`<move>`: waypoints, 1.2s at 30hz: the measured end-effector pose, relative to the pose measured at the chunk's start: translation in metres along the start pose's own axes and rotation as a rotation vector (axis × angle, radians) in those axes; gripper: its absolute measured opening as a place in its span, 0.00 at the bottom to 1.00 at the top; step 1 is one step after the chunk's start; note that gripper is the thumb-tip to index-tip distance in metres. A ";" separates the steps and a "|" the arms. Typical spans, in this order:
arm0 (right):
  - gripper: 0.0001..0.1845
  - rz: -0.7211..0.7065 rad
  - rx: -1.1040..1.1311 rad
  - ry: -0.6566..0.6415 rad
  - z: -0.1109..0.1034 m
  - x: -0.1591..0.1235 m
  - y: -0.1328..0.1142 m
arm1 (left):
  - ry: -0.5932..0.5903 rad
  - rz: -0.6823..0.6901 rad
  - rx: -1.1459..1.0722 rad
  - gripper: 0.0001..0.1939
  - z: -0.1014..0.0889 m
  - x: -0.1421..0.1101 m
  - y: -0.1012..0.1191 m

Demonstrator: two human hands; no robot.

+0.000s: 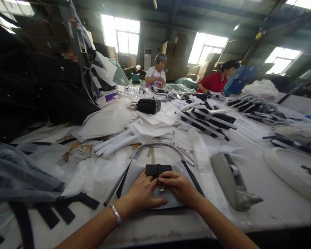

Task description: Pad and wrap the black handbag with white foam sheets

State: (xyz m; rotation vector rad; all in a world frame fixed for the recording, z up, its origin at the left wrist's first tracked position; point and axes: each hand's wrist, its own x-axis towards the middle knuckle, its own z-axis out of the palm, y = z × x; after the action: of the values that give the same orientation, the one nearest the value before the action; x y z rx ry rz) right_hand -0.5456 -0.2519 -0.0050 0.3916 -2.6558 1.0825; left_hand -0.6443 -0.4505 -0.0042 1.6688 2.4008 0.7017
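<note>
Bag: a grey bag (134,173) is lying flat on the table (261,186), directly in front of the person, under both hands; its arched handle (158,147) is pointing away from them.
Bow: a black bow (158,169) is sitting on the bag's upper middle, just beyond the fingertips of both hands.
Clasp: a small gold clasp (161,187) is showing between the two hands, below the bow.
Left hand: the left hand (142,193) is pressing flat on the bag, fingers spread, gripping nothing; a bracelet (116,214) is circling the wrist.
Right hand: the right hand (180,185) is resting on the bag with fingers curled at the clasp; whether it is pinching it cannot be told.
Tape dispenser: a grey dispenser (230,181) is lying to the right of the bag, near it and apart.
Containers: cardboard boxes (175,48) are standing stacked by the far windows; their contents are hidden.
Black case: a closed black case (148,105) is sitting among white paper sheets (155,126) further up the table.
Others: two people are working at the far end.
</note>
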 end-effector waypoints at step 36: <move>0.11 -0.001 -0.233 -0.109 0.001 0.003 -0.009 | 0.055 0.313 0.032 0.16 -0.004 -0.024 0.006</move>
State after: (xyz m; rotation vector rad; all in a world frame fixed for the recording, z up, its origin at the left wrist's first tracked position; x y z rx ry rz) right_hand -0.5455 -0.2593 0.0004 0.4148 -2.8358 0.7587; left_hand -0.6318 -0.4724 -0.0021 2.0919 2.2179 0.7635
